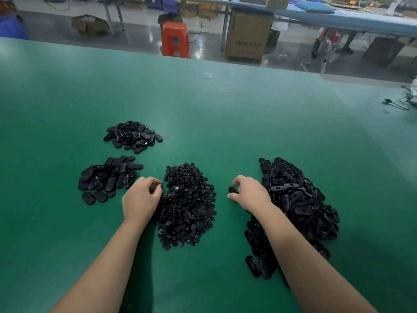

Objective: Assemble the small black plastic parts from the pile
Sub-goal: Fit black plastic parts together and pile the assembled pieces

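Black plastic throughout. Round-insert pile (187, 204) at 6 o'clock; oval-shell pile (297, 199) at 4. Left hand (141, 199) pinches at inserts; hold unclear. Right hand (250, 193), fingers curled, grips one oval shell (232, 190). Parts likely light, stiff, slick: pinch edges.

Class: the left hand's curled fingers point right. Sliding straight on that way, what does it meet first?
Probably the middle pile of small round parts; the left hand already sits at its edge.
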{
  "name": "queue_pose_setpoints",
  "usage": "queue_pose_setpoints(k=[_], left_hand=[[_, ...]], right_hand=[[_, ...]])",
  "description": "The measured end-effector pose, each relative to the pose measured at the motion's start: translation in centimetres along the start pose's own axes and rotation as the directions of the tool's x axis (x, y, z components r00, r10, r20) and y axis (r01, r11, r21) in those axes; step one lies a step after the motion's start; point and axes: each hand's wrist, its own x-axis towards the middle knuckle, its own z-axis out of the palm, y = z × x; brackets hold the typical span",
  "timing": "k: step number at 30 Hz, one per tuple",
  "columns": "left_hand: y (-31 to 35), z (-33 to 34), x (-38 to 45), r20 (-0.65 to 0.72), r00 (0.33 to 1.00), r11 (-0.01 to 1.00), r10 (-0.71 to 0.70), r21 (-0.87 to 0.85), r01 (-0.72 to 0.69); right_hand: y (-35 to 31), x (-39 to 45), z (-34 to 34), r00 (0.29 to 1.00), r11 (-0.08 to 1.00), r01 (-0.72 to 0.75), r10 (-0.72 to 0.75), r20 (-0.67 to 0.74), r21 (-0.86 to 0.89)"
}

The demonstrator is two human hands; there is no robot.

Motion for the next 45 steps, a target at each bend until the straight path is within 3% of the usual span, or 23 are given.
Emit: queue_pose_setpoints(k=[6, 9, 11, 14, 17, 20, 22, 26, 29, 35, 39, 45], left_hand=[[0.1, 0.2, -0.1, -0.022, 1.000, 1.000, 0.019, 0.013, -0.019], [0.0, 0.3, -0.1, -0.024, 0.999, 1.000, 0.022, 0.012, -0.022], [-0.1, 0.2, 0.0, -0.019, 1.000, 1.000, 0.021, 0.012, -0.021], [-0.1, 0.2, 0.1, -0.012, 1.000, 1.000, 0.014, 0.004, -0.013], [-0.1, 0.3, 0.1, -0.010, 1.000, 1.000, 0.013, -0.009, -0.013], [0.0, 0.2, 0.1, -0.014, 1.000, 1.000, 0.013, -0.017, -0.013], [0.0, 0.2, 0.1, -0.013, 1.000, 1.000, 0.009, -0.019, -0.009], [-0.2, 0.1, 0.1, -0.012, 1.000, 0.999, -0.003, -0.046, 0.003], [-0.4, 0.2, 0.2, -0.020, 1.000, 0.995, -0.013, -0.102, 0.011], [-0.7, 0.5, 0.2, -0.072, 0.996, 0.978, -0.050, -0.207, 0.034], [-0.7, 0.3, 0.1, -0.035, 0.999, 0.991, -0.014, -0.136, 0.009], [-0.8, 0.1, 0.1, 0.010, 1.000, 0.996, 0.017, -0.084, -0.016]], right_hand=[[-0.4, -0.1, 0.3, 0.999, 0.999, -0.012, 0.013, -0.033, 0.036], [-0.3, 0.2, 1.0, 0.996, 0.964, -0.048, 0.066, -0.061, 0.260], [-0.1, 0.4, 1.4, 0.991, 0.852, -0.068, 0.118, -0.064, 0.520], [-0.5, 0.2, 1.8, 0.984, 0.551, -0.061, 0.174, -0.043, 0.832], [-1.3, -0.3, 2.1, 0.978, 0.332, -0.031, 0.205, -0.040, 0.943], [-1.7, -0.7, 2.7, 0.972, 0.214, -0.036, 0.234, -0.015, 0.976], [-1.8, -0.8, 3.1, 0.967, 0.215, -0.048, 0.256, -0.009, 0.975], [-1.8, -0.7, 3.5, 0.954, 0.334, -0.059, 0.296, -0.045, 0.941], [-1.7, -0.7, 3.8, 0.963, 0.364, -0.034, 0.262, -0.068, 0.931], [-1.6, -1.0, 4.1, 0.966, 0.304, -0.008, 0.248, -0.071, 0.952], [-2.1, -1.1, 4.1, 0.964, 0.201, 0.045, 0.248, -0.096, 0.979], [-2.6, -1.1, 4.0, 0.972, 0.168, 0.079, 0.204, -0.113, 0.983]])
